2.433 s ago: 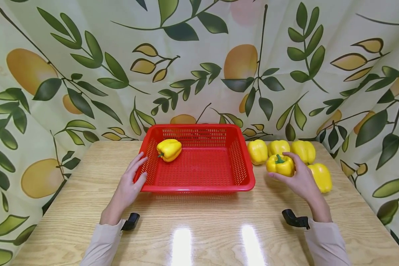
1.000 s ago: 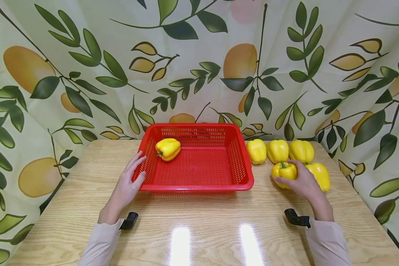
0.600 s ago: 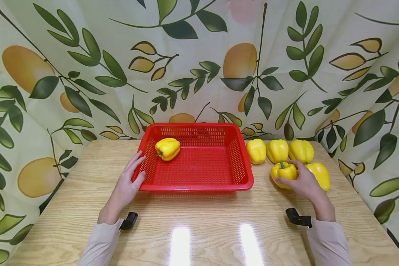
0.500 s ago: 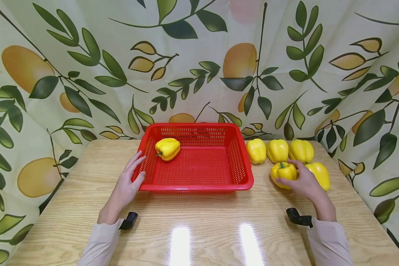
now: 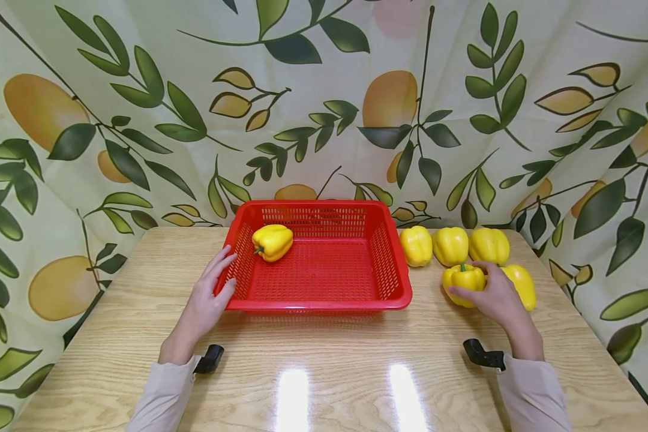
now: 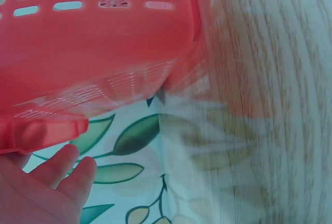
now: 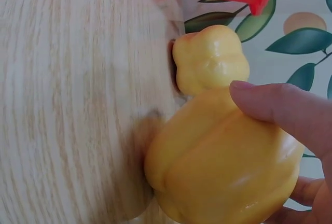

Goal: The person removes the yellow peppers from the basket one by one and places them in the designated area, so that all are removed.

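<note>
My right hand (image 5: 498, 294) grips a yellow bell pepper (image 5: 461, 287) at the right of the table, thumb on its near side. Its green stem points up in the head view; in the right wrist view the pepper (image 7: 223, 162) hangs close to the wood. The left hand (image 5: 205, 305) rests with relaxed, spread fingers at the left rim of a red plastic basket (image 5: 318, 305). In the left wrist view its fingertips lie right at the rim (image 6: 41, 133). Another yellow bell pepper (image 5: 273, 243) lies inside the basket, toward its back left.
Several more yellow bell peppers stand right of the basket: one beside its wall (image 5: 416, 246), others behind the held one, and one (image 5: 520, 285) partly hidden by the right hand. A leaf-patterned curtain (image 5: 324, 108) borders the wooden table (image 5: 324, 360) at the back.
The right hand has brought the pepper slightly rightward and nearer the person since the oldest frame. In the last half second the pepper has tipped a little. The left hand stays at the rim.
</note>
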`<state>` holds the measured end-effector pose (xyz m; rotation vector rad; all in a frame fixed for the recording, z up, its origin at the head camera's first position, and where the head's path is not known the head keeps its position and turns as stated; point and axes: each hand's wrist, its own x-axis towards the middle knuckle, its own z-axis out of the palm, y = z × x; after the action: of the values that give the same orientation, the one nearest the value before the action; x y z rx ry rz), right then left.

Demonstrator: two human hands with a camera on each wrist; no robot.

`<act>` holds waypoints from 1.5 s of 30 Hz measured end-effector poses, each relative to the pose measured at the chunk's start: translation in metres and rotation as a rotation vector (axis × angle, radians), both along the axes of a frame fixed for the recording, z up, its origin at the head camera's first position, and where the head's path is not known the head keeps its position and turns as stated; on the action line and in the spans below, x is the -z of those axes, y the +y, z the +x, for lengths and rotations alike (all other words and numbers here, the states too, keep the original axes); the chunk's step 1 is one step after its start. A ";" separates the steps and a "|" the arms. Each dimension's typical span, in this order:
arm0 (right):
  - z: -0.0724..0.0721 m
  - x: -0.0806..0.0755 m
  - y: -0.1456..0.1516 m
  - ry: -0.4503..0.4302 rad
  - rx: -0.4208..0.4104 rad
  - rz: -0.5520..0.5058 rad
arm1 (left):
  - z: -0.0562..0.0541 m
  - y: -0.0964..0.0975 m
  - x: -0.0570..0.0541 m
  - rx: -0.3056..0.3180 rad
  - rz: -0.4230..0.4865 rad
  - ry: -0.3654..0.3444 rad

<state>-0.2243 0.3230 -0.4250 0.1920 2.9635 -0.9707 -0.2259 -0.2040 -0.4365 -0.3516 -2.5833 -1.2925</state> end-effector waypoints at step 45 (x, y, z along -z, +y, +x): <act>0.001 0.000 -0.010 0.149 0.025 0.050 | 0.000 0.000 0.000 0.009 0.009 -0.015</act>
<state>-0.2238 0.3125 -0.4253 0.1651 3.1303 -0.9539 -0.2255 -0.2042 -0.4362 -0.3532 -2.5900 -1.3139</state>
